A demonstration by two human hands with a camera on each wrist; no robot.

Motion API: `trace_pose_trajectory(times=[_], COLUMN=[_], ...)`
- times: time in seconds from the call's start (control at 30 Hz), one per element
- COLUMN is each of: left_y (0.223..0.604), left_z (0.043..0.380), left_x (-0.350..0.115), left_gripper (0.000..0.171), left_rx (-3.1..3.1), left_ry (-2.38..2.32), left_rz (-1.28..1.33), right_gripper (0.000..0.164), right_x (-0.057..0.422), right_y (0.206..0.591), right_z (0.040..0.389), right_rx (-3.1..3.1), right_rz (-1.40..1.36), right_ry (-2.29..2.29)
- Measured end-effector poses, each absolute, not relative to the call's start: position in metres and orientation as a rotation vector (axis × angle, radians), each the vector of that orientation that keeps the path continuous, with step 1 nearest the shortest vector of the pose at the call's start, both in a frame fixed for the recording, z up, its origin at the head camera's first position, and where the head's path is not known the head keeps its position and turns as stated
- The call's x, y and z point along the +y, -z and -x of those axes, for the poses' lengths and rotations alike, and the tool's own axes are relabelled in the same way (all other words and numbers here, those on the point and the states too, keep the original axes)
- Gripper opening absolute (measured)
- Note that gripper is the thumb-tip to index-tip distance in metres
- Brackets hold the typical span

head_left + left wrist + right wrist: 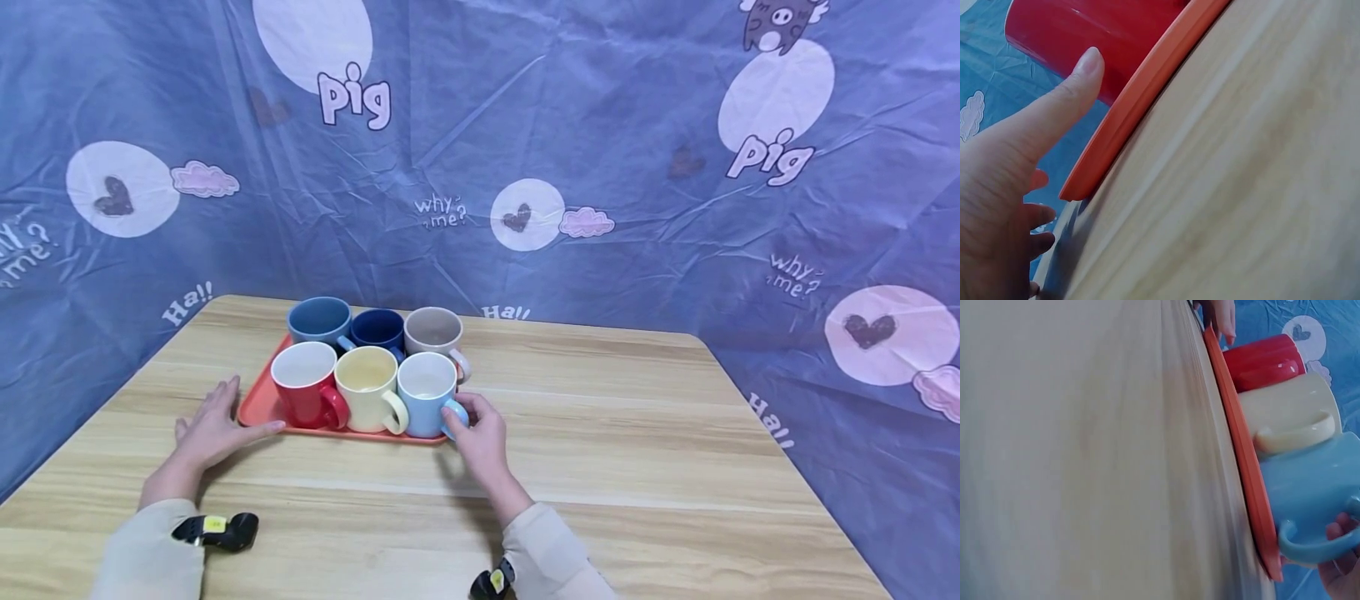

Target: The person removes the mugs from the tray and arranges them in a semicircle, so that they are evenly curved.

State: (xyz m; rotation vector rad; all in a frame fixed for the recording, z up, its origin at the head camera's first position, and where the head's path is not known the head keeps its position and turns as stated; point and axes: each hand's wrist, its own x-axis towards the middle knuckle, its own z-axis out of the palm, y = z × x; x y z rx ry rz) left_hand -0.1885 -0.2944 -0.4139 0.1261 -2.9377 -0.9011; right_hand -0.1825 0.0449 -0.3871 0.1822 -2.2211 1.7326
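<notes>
An orange-red tray (pixel 260 402) on the table carries two rows of mugs. Along the front stand a red mug (pixel 300 402), a cream mug (pixel 360 400) and a light blue mug (pixel 422 407). Behind them are a teal-blue mug (pixel 319 319), a navy mug (pixel 377 327) and a grey mug (pixel 432 327). My right hand (pixel 483 437) pinches the light blue mug's handle (pixel 1316 551) between thumb and fingers. At the tray's left front corner is my left hand (pixel 213 433), fingers spread and thumb extended toward the red mug; whether it touches the tray is unclear.
The wood-grain table (pixel 600 433) extends to the right of the tray and in front of it. A blue printed cloth (pixel 465 125) hangs behind the table and down both sides. Black wrist devices (pixel 217 531) are strapped over the pale sleeves.
</notes>
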Motion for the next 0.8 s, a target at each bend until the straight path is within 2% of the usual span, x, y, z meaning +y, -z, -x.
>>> trace_pose_trajectory(times=[0.33, 0.8], left_y=[0.420, 0.422], left_z=[0.190, 0.192], left_x=[-0.295, -0.296], left_gripper=[0.114, 0.112], left_rx=[-2.923, -2.955], left_ry=[0.869, 0.829], left_rz=[-0.147, -0.122], right_gripper=[0.012, 0.013], right_x=[0.029, 0.030], right_y=[0.365, 0.406], right_z=[0.167, 0.189], right_rx=[-2.125, -2.034], right_rz=[-0.035, -0.047], right_ry=[-1.775, -1.861])
